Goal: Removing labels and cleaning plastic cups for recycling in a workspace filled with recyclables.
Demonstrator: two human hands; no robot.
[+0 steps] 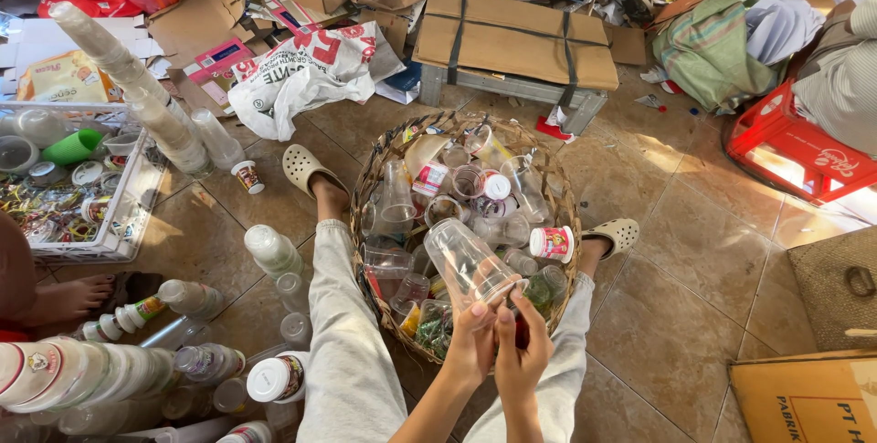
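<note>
Clear plastic cup [466,262]: held tilted over the near rim of the basket, mouth end toward the hands, base pointing up and away; transparent, empty as far as can be seen.
Left hand [472,344]: fingers closed on the cup's rim from the left side, thumb up against the plastic.
Right hand [523,349]: fingertips pinching at the cup's rim, touching the left hand; something dark red shows between the fingers, too small to identify.
Woven basket [565,201]: round, wicker, on the tiled floor between the person's legs; holds a jumble of clear cups, lids and small tubs.
Small white tub [552,244]: red-printed, lying at the basket's right edge, near the held cup.
Legs: light grey trousers [343,352], spread around the basket; cream clog [301,167] on the left foot, a matching one on the right.
Stacked cups [123,73]: long tilted column at upper left, leaning over a white crate [128,215] of lids and scraps.
Loose nested cups [272,251]: several short stacks on the floor left of the legs.
Cardboard bundle [516,36]: flat, strapped, beyond the basket.
Red crate [790,151]: far right, beside another person's sleeve.
Bare foot [68,297]: another person's, at the left edge.
</note>
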